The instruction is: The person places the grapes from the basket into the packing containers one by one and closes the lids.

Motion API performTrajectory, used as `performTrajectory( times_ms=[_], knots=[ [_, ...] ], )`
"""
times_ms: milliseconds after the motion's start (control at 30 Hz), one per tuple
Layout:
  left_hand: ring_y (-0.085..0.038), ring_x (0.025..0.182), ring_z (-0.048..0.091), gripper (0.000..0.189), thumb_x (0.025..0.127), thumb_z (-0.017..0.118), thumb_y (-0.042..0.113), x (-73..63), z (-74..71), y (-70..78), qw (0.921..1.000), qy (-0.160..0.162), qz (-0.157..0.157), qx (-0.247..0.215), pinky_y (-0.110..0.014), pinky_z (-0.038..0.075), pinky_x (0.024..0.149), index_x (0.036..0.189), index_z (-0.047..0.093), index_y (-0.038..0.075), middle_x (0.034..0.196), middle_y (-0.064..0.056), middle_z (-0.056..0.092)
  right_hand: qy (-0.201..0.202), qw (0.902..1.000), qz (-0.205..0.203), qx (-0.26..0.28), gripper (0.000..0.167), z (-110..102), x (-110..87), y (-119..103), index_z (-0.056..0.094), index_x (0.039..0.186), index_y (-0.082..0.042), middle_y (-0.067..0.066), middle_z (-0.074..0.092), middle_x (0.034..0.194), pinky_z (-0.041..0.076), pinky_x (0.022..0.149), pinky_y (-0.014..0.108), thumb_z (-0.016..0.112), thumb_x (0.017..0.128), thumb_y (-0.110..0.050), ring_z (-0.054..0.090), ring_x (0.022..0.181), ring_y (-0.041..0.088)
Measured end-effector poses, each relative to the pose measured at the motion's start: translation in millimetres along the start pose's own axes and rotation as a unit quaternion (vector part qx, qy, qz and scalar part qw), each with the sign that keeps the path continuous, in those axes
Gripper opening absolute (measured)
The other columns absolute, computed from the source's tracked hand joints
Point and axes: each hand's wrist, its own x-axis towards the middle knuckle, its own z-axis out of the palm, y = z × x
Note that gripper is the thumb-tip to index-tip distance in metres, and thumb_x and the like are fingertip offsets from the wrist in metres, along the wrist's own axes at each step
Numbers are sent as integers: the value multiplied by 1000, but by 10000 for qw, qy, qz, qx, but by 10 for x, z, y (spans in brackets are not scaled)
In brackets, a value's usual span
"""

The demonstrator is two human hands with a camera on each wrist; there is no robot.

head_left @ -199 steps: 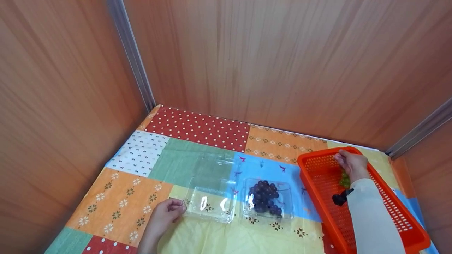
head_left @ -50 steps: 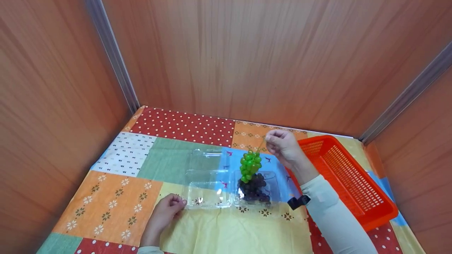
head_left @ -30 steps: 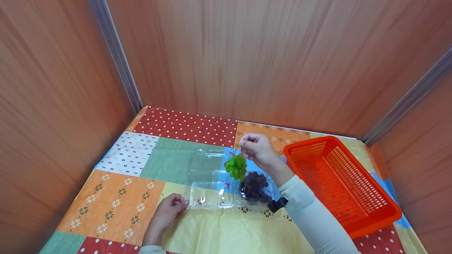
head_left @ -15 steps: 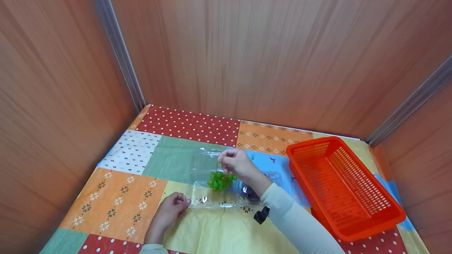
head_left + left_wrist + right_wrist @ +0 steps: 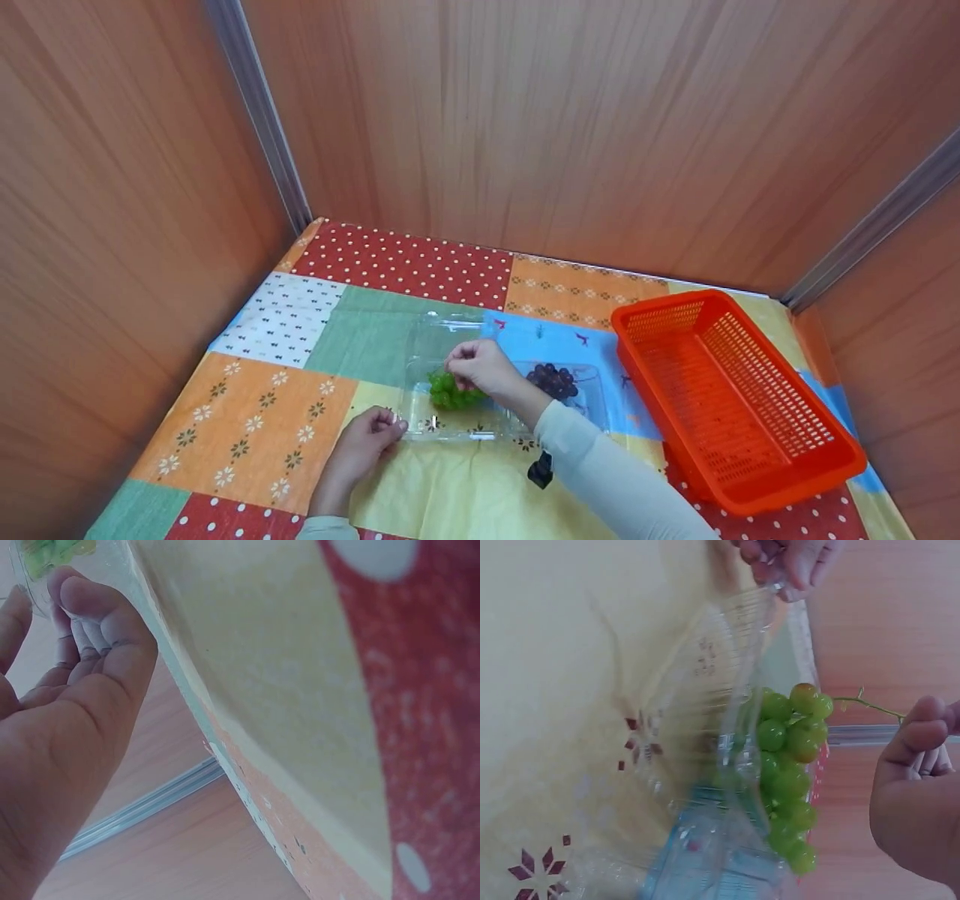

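By its thin stem my right hand [image 5: 480, 367] pinches a bunch of green grapes [image 5: 787, 765]. The bunch hangs down into the left clear plastic box [image 5: 416, 420], whose lid stands open behind it. Some of the grapes show above the box wall in the right wrist view, and the hand covers part of them in the head view. My left hand [image 5: 366, 442] pinches the near left edge of that box between thumb and fingers. A bunch of dark purple grapes [image 5: 553, 381] lies in the clear box [image 5: 592, 394] on the right, partly covered by my right arm.
An orange-red plastic basket [image 5: 739, 397] with perforated sides stands at the right, no grapes visible inside. A patchwork-print cloth [image 5: 262, 405] covers the table. Wood-grain panels [image 5: 480, 127] rise at the back and both sides.
My right hand has taken the green grapes from the basket, carried them left over the purple ones and lowered them into the left box. My left hand keeps its hold on the box edge.
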Motion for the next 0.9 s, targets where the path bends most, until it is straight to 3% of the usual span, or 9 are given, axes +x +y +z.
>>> performTrajectory(
  times_ms=[133, 300, 367, 467, 600, 667, 733, 833, 900],
  knots=[
    [-21, 72, 56, 13, 95, 67, 13, 1, 24, -4, 10000, -51, -72, 32, -32, 49, 64, 94, 58, 2, 78, -5, 55, 44, 9923, 48, -1237, 14, -33, -28, 95, 68, 73, -10, -3, 58, 62, 43, 52, 28, 65, 86, -4, 49, 54, 12],
    [-21, 75, 55, 14, 96, 66, 15, 24, 33, 18, 9999, -29, -117, 34, -32, 48, 66, 96, 58, 3, 80, -6, 55, 355, 9601, -197, -2768, 18, -118, -41, 135, 65, 65, -13, -7, 58, 61, 43, 54, 24, 65, 81, -4, 48, 56, 8],
    [-22, 75, 55, 14, 96, 66, 15, 29, 30, 18, 10000, -21, -94, 10, -32, 48, 66, 96, 59, 4, 80, -5, 55, 395, 9566, -298, -2872, 14, -164, -41, 132, 69, 69, -10, -5, 61, 63, 44, 54, 25, 66, 81, -5, 49, 56, 8],
    [-22, 74, 55, 15, 95, 68, 16, 30, 7, 8, 10000, -10, -25, 35, -32, 48, 65, 96, 60, 3, 80, -5, 55, 484, 9630, -257, -2639, 11, -252, -40, 116, 76, 81, -6, -2, 67, 71, 48, 58, 24, 65, 85, -7, 53, 59, 8],
    [-23, 81, 58, 20, 99, 63, 21, 55, -63, 42, 9999, 62, -49, 147, -35, 51, 72, 107, 64, 3, 89, -7, 59, 1167, 9603, -247, -2521, 13, -392, -39, 55, 75, 92, -6, 0, 68, 76, 50, 60, 27, 63, 89, -7, 54, 61, 9],
    [-26, 87, 59, 26, 102, 58, 23, 105, -99, 87, 9999, 86, -60, 122, -39, 52, 77, 117, 63, 3, 98, -11, 61, 1524, 9479, -323, -2779, 12, -455, -38, 24, 73, 95, -7, 0, 65, 75, 48, 61, 30, 62, 90, -7, 53, 61, 12],
    [-29, 92, 60, 32, 103, 55, 22, 183, -118, 133, 9999, 102, 11, 121, -42, 53, 80, 128, 59, 1, 107, -14, 60, 1748, 9280, -309, -3275, 13, -500, -46, 2, 72, 101, -8, -1, 63, 74, 47, 65, 34, 63, 91, -10, 54, 66, 15],
    [-33, 101, 60, 40, 103, 54, 18, 317, -107, 196, 9997, 121, 198, 80, -44, 54, 82, 139, 51, 0, 120, -19, 58, 1714, 9022, -88, -3957, 19, -527, -74, 3, 70, 109, -10, -3, 65, 77, 43, 81, 42, 65, 91, -16, 58, 82, 22],
    [-35, 109, 59, 44, 103, 54, 16, 401, -81, 221, 9996, 94, 267, 18, -45, 54, 84, 144, 47, 0, 128, -21, 55, 1541, 8937, 97, -4214, 22, -523, -94, 28, 71, 112, -12, -5, 69, 82, 37, 89, 47, 65, 92, -18, 59, 95, 25]
  ],
)
